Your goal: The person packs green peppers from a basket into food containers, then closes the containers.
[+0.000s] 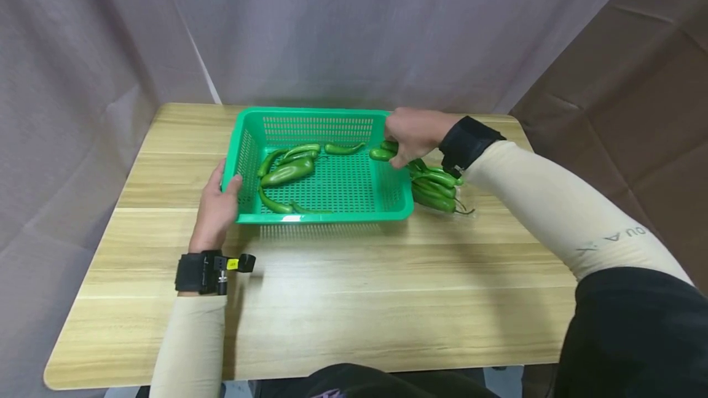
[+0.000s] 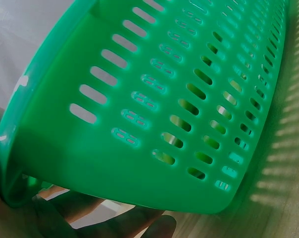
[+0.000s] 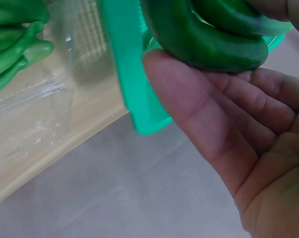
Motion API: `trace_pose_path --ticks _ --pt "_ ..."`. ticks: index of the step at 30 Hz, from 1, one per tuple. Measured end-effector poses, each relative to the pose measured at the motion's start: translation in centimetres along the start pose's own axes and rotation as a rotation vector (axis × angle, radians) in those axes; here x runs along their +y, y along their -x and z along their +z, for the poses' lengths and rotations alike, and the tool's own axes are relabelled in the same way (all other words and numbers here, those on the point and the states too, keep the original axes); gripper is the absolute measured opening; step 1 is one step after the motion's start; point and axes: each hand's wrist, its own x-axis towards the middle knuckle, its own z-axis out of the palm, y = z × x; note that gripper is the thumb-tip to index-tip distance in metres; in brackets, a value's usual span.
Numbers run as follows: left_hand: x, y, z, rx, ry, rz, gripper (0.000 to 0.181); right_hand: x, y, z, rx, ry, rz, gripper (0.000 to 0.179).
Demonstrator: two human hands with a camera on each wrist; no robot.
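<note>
A green perforated basket (image 1: 332, 217) stands on the wooden table (image 1: 354, 300) with several green peppers (image 1: 287, 172) lying in its left half. My left hand (image 1: 218, 204) grips the basket's left rim, its fingertips (image 2: 139, 223) curled under the green wall (image 2: 154, 99). My right hand (image 1: 412, 134) hovers over the basket's right rim and holds two green peppers (image 1: 381, 153); the right wrist view shows those peppers (image 3: 209, 39) pinched against the thumb (image 3: 189, 99). More peppers (image 1: 437, 189) lie in a pile on clear plastic just right of the basket.
Grey curtain hangs behind the table and on the left; brown cloth hangs on the right. The table's front half is bare wood. The clear plastic sheet (image 3: 30, 114) under the outside peppers lies near the table's right edge.
</note>
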Motion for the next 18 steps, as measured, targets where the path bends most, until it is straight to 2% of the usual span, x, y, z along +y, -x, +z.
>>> trace_pose_path --ticks 9,18 --pt "-0.1 0.0 -0.1 0.002 -0.003 0.002 0.062 2.1 1.7 0.6 0.024 0.0 0.036 0.054" --pt "-0.1 0.0 -0.1 0.001 -0.012 0.009 0.061 3.4 3.3 1.2 0.042 -0.034 0.094 0.042"
